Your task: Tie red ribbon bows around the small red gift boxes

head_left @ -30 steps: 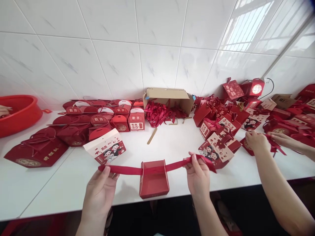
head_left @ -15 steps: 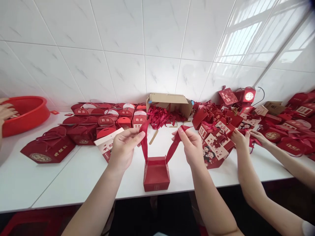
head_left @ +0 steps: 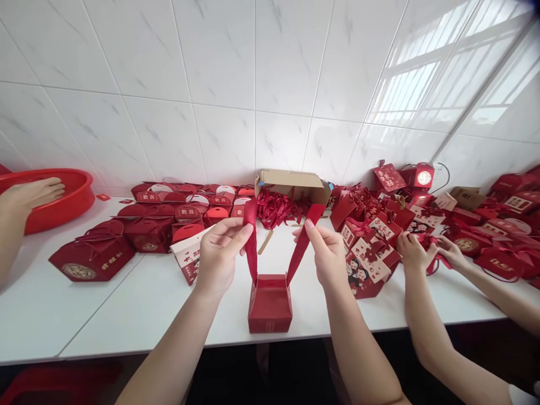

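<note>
A small red gift box point(head_left: 270, 312) stands near the table's front edge, its top open toward me. Red ribbon point(head_left: 298, 256) rises from both sides of the box in a V. One ribbon end is pinched between thumb and fingers of my left hand point(head_left: 220, 256). My right hand point(head_left: 329, 253) pinches the other end, and both lengths look taut. Behind my left hand leans a cream-and-red printed box point(head_left: 188, 256). Just past my right hand lies a printed red box with cartoon figures point(head_left: 358, 273).
A cardboard box point(head_left: 291, 178) of loose red ribbons point(head_left: 274, 208) lies at the wall. Finished red boxes point(head_left: 95, 253) crowd the left, more gift boxes point(head_left: 388, 177) the right. A co-worker's hands point(head_left: 415, 253) hold ribbon at right; another person's hand point(head_left: 36, 193) is over a red basin point(head_left: 78, 197).
My hands still hold the ribbon ends, which stand a little straighter above my fingers. At left, the other person's hand has come further into view over the basin. The view has shifted slightly.
</note>
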Tool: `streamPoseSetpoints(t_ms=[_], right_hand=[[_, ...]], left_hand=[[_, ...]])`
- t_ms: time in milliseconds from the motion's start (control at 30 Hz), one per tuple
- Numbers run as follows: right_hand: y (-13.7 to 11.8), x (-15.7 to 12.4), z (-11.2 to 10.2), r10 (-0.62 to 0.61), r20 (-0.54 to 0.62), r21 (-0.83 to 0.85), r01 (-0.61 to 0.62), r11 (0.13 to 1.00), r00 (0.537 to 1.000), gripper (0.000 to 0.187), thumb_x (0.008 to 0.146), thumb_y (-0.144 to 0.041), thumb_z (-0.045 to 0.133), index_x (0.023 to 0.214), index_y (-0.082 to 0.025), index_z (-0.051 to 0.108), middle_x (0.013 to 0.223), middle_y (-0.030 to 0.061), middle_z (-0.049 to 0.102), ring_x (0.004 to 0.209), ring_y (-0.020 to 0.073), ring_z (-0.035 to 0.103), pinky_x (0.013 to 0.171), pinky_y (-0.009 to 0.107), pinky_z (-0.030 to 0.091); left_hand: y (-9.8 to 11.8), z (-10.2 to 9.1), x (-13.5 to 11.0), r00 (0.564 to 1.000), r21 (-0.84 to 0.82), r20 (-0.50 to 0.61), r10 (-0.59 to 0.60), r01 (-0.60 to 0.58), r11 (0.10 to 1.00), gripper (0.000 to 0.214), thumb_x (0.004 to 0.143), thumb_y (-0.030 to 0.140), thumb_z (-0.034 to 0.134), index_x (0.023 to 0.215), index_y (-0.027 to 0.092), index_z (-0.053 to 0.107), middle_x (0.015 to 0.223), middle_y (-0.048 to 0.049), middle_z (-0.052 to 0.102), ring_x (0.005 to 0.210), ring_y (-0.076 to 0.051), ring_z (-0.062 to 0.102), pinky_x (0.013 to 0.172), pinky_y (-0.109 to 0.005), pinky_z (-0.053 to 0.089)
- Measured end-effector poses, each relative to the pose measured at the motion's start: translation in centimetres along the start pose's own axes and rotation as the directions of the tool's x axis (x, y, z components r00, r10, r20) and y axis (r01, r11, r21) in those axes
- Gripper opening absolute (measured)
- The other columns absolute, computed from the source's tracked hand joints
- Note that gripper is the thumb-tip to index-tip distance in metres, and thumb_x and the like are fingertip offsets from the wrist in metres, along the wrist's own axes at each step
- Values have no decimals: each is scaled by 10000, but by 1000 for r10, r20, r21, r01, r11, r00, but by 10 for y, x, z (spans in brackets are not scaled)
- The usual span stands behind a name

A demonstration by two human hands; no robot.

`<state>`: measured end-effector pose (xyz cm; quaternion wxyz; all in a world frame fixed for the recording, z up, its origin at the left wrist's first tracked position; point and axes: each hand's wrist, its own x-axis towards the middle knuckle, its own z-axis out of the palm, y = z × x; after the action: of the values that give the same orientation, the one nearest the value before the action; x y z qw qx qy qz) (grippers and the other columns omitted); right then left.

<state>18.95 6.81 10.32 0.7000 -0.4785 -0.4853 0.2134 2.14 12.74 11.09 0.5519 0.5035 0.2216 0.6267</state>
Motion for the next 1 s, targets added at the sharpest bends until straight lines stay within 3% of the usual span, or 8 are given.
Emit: streamPoseSetpoints(t_ms=[133, 233, 367, 500, 633, 833, 900, 1000], right_hand=[[0, 1, 1, -13, 2, 1, 13, 1000, 1000, 410, 851, -523, 573, 657, -201, 738, 620, 17, 648, 655, 163, 601, 728, 326, 476], [-1, 2, 3, 54, 48, 89, -58, 994, 997, 409, 842, -519, 588, 656, -172, 699, 580, 12, 633, 580, 143, 610, 633, 291, 500], [-4, 3, 9, 159, 139, 151, -179, 972, 977, 311, 778, -471, 682, 824, -177, 595, 473, -63, 572, 355, 85, 505, 382, 193, 397], [-7, 1, 14, 189, 305, 138, -240, 961, 933, 295, 784, -432, 679, 870, -185, 542, 509, -73, 583, 353, 92, 543, 353, 175, 396], [-5, -5, 15, 95, 416, 236, -208, 949, 904, 228, 802, -391, 663, 849, -175, 607, 679, -29, 617, 450, 90, 589, 444, 222, 486], [5, -12, 11, 6, 442, 299, -154, 942, 897, 173, 773, -319, 720, 880, -193, 667, 782, -5, 605, 616, 96, 544, 562, 240, 504], [9, -12, 11, -10, 416, 278, -117, 953, 909, 151, 814, -338, 680, 813, -188, 663, 752, -8, 567, 605, 94, 522, 551, 239, 485], [16, -9, 7, -73, 420, 257, -41, 966, 905, 155, 883, -326, 599, 825, -193, 655, 798, 0, 551, 596, 86, 511, 563, 243, 478]], left_hand=[[-1, 1, 0, 999, -12, -42, 33, -33, 999, 253, 607, 313, 842, 765, 187, 689, 647, 23, 665, 539, -90, 569, 432, -185, 389], [-1, 0, -1, 998, -16, -25, 56, -56, 998, 251, 647, 346, 820, 783, 193, 674, 665, 12, 684, 585, -112, 609, 475, -196, 418], [-1, -1, -3, 985, 36, 156, 79, -85, 996, 202, 733, 344, 763, 816, 192, 659, 655, 6, 678, 652, -141, 647, 626, -246, 497], [1, -3, -4, 929, 223, 367, 47, -137, 965, 116, 777, 266, 723, 825, 182, 659, 668, 1, 667, 633, -133, 630, 650, -256, 504], [1, -3, -5, 888, 385, 457, 43, -241, 891, 61, 806, 226, 680, 805, 181, 638, 740, -7, 658, 678, -124, 608, 643, -236, 484], [1, -1, -7, 907, 507, 420, 46, -276, 817, 232, 800, 227, 687, 802, 210, 456, 728, 40, 561, 690, -104, 574, 654, -217, 453], [0, -2, -8, 908, 505, 419, 18, -250, 826, 235, 813, 229, 677, 863, 221, 447, 760, 37, 576, 732, -113, 587, 670, -220, 452], [-3, -7, -6, 894, 434, 432, -122, -88, 896, 225, 865, 248, 618, 988, 240, 429, 787, 35, 600, 743, -123, 603, 676, -238, 452]])
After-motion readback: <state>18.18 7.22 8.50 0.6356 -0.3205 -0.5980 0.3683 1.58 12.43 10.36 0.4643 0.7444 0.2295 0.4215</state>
